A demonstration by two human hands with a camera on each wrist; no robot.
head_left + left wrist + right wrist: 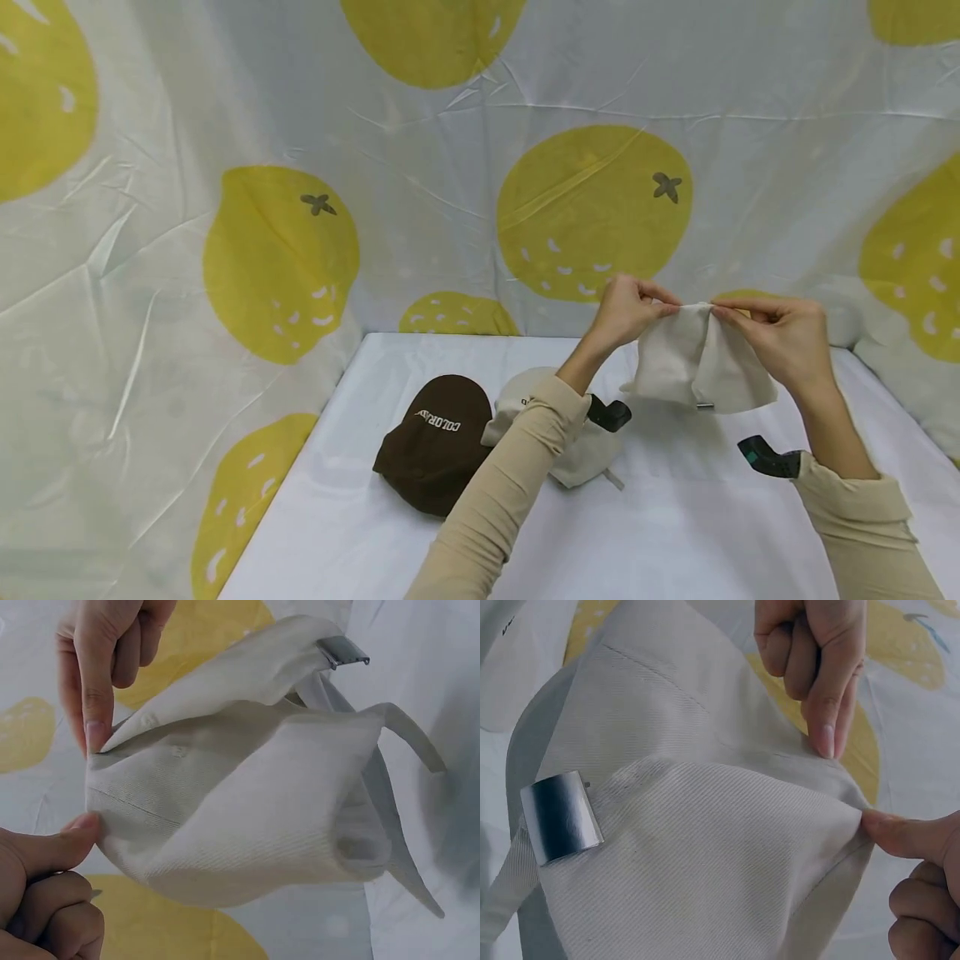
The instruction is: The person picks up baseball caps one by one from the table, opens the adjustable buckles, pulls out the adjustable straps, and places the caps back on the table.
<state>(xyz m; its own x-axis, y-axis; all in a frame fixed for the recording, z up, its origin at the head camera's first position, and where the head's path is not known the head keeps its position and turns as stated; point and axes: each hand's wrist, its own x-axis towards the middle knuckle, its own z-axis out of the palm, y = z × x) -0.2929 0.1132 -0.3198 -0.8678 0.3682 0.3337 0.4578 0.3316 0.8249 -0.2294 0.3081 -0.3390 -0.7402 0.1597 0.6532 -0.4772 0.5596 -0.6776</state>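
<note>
A cream baseball cap point(663, 358) hangs above the table, pinched along its upper edge by both hands. My left hand point(626, 312) grips it between thumb and fingertips on the left. A short way to the right, my right hand point(791, 337) pinches the same edge. The fabric between and below them folds inward, as the left wrist view shows. A metal buckle point(561, 817) sits on the cap's strap at its lower edge. In the right wrist view a loose strap end point(511, 889) dangles beside the buckle.
A dark brown cap point(450, 458) with white lettering lies on the white table point(315, 508) at left. Beside it is another cream cap point(588, 454), partly covered by my left sleeve. A lemon-patterned cloth point(435, 217) hangs behind and at the sides.
</note>
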